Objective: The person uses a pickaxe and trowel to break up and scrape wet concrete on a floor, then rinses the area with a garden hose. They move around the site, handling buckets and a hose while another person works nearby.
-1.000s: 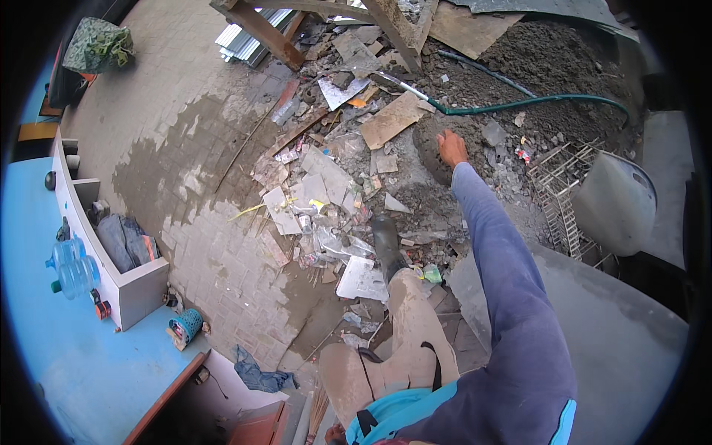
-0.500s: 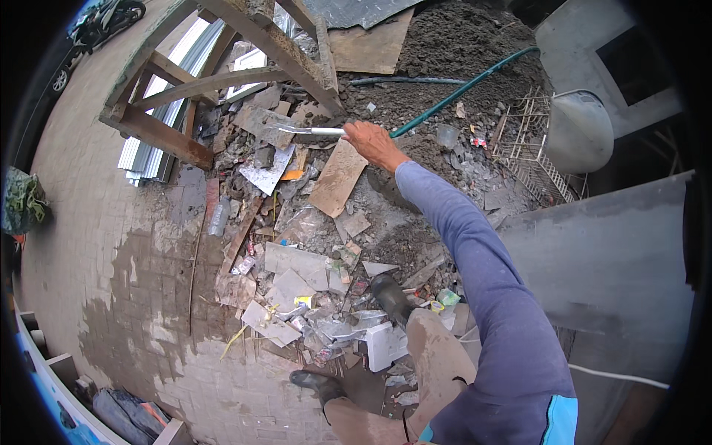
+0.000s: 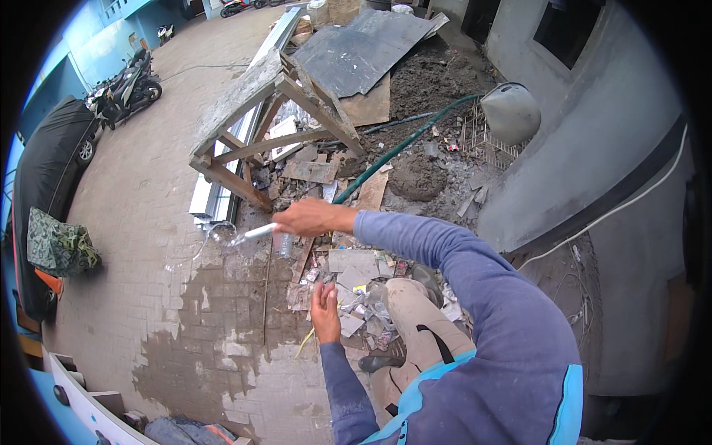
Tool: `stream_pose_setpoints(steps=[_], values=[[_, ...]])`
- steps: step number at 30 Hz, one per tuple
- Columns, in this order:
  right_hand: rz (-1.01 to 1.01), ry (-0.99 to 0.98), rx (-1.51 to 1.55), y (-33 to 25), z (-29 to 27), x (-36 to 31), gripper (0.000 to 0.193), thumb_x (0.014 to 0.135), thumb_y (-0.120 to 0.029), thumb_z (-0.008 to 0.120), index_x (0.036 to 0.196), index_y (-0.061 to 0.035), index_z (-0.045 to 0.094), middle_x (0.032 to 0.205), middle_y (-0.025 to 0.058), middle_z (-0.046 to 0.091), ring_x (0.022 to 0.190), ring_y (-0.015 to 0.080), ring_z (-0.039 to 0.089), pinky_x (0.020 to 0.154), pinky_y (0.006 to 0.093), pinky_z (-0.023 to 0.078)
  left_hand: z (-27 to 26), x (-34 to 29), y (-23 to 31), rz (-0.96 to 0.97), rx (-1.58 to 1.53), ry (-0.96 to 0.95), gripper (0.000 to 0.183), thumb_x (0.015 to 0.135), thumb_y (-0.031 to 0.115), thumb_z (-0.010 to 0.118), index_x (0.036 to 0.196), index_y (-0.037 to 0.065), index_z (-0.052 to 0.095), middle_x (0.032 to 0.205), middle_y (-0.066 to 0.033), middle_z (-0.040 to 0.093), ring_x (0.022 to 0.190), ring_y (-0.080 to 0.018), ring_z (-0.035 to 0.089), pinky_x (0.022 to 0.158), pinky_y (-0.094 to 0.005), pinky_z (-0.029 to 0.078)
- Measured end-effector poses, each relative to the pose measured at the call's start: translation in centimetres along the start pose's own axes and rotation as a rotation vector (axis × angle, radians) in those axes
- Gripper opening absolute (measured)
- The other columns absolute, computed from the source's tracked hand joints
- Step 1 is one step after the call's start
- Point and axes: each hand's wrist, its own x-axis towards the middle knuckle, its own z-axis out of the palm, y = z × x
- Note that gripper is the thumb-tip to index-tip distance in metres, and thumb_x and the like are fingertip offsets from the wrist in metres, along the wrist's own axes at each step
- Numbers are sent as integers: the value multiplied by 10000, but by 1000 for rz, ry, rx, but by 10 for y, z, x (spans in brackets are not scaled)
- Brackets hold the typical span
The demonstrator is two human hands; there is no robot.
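My right hand [image 3: 315,217] is closed around the end of a green hose [image 3: 400,146], which trails back toward the far right. A short white pipe [image 3: 259,231] sticks out of this fist toward the left, and water [image 3: 226,239] sprays from its tip. Lower down, my left hand [image 3: 325,313] is raised with its fingers stretched out and nothing visible in it. Beneath both hands lie broken boards and rubble [image 3: 354,261]. Just beyond the spray stands a rough wooden trestle [image 3: 236,152].
Long pale metal profiles [image 3: 211,200] lie under the trestle. A wet patch darkens the paving [image 3: 200,326]. Heaped wet mortar [image 3: 419,178], a wire rack [image 3: 486,148] and a grey rounded tub [image 3: 510,113] are by the right wall. At far left are a covered car [image 3: 52,163] and parked motorbikes [image 3: 130,89].
My right hand has swung left and nearer with the hose, and water now sprays out left. My left hand has come into view. The view has tilted up, showing more of the yard.
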Motion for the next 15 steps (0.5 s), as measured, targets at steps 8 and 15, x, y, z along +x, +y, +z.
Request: stream_pose_setpoints(steps=[8,15], values=[[-40,-99,397,-203,100,115,396,1021,-374,475,1051,-6,617,831,239,657,791,470,649,710,566,491,-53,63,73,327,-704,102,459,1048,458,397,1311,92,488,1522,-106,394,1377,-259,425,1166,-443,314],[220,685,-257,-93,98,117,491,989,-448,522,1360,-126,534,1520,193,341,1454,383,248,1140,687,129,-214,152,153,301,-964,576,415,1046,516,395,976,127,522,789,-21,539,713,-151,550,710,-348,500]])
